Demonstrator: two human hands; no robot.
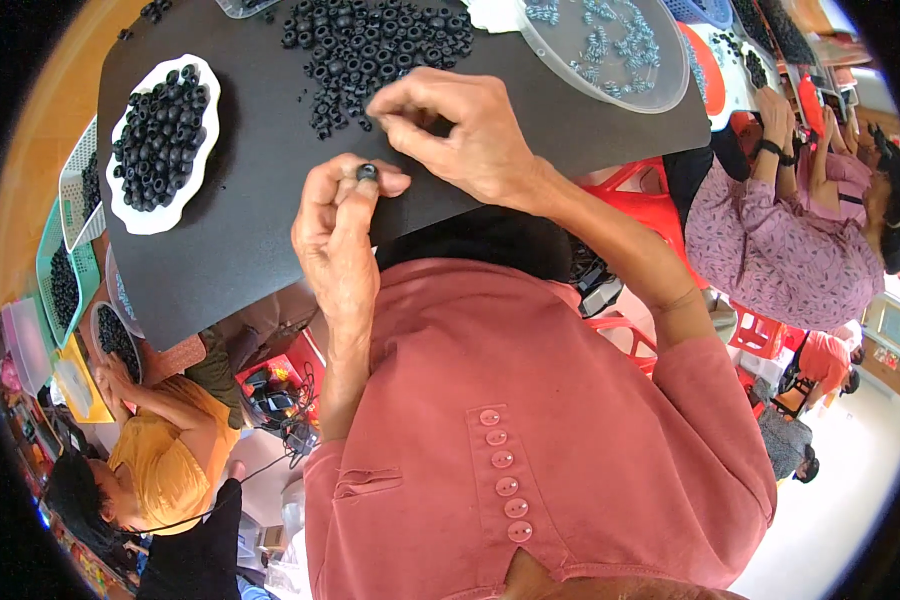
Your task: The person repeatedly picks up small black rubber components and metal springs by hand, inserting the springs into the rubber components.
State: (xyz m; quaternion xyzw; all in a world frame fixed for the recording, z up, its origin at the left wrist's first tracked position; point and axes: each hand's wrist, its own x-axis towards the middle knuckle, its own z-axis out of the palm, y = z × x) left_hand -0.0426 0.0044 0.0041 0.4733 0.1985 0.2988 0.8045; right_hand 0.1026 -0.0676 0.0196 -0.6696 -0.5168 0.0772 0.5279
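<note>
My left hand is closed over the near part of the dark table, pinching a small black ring-shaped piece between thumb and fingers. Its round opening faces up. Just beyond it, my right hand hovers at the near edge of a loose pile of black pieces. Thumb and forefinger there are drawn together in a pinch; whether something tiny sits between them is hidden. A white scalloped dish on the left holds many similar black pieces.
The dark tabletop has a curved edge. At the far right stands a round clear tub with pale blue coiled pieces. Baskets of black pieces line the left side. Co-workers sit at left, in a yellow shirt, and right, in purple.
</note>
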